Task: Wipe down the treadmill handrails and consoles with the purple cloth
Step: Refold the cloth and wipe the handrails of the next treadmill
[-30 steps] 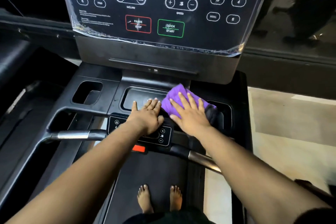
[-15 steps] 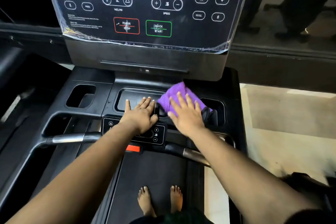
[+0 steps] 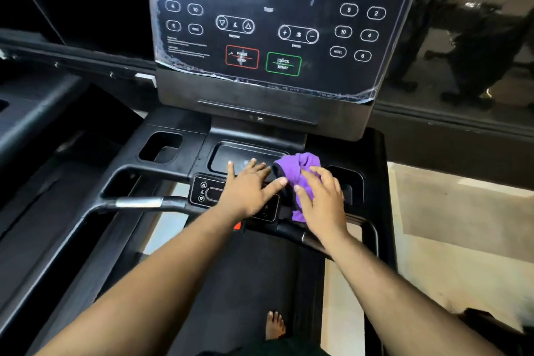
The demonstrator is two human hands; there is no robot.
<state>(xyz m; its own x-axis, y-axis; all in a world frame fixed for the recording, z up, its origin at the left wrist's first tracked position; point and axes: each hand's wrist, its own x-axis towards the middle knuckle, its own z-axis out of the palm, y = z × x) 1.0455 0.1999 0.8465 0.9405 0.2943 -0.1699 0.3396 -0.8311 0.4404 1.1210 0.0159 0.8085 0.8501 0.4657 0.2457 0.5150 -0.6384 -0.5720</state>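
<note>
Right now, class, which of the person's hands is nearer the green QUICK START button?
Left. The left hand lies almost straight below the QUICK START button; the right hand, on the purple cloth, sits lower right.

Left hand [image 3: 248, 186] flat, fingers spread; right hand [image 3: 320, 196] seemingly loosely curled.

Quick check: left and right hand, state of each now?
Left hand: open, fingers spread flat on the console, holding nothing.
Right hand: fingers curled on the purple cloth, gripping it.
</note>
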